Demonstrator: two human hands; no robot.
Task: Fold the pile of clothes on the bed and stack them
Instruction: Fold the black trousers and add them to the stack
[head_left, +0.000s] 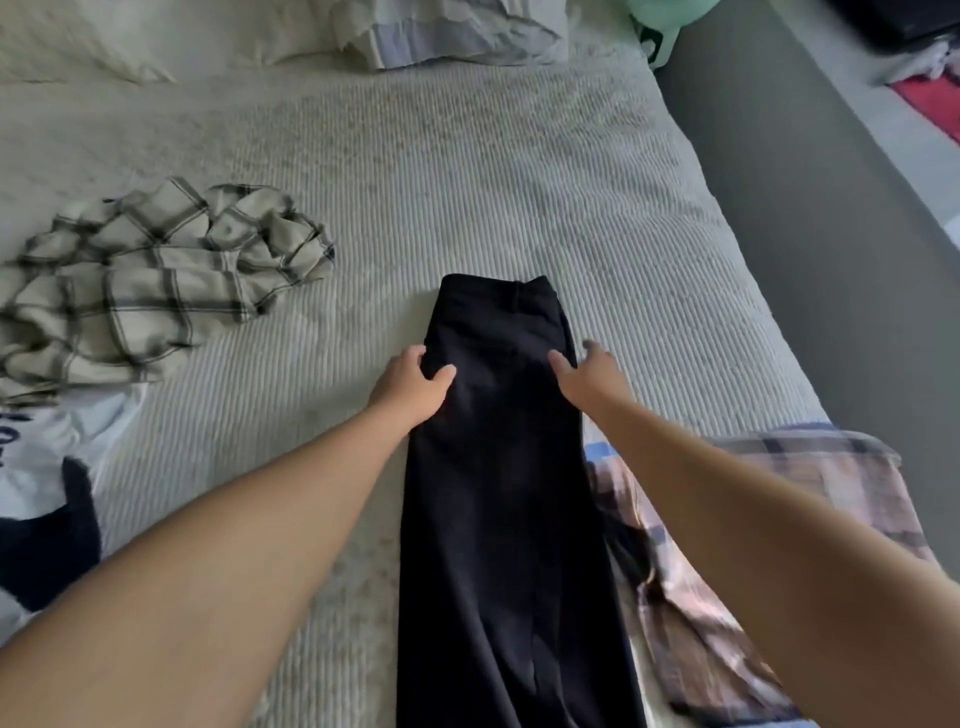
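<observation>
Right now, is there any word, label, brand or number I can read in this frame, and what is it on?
Only one text shows: dark lettering on the white garment at the left edge of the bed, cut off by the frame and too blurred to read.
Black trousers: no readable label.
Both plaid shirts: none.

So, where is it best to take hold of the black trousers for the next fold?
Probably at the waistband end of the black trousers, one hand on each long edge, coming from the near side: they lie flat and lengthwise, waist farthest away.
</observation>
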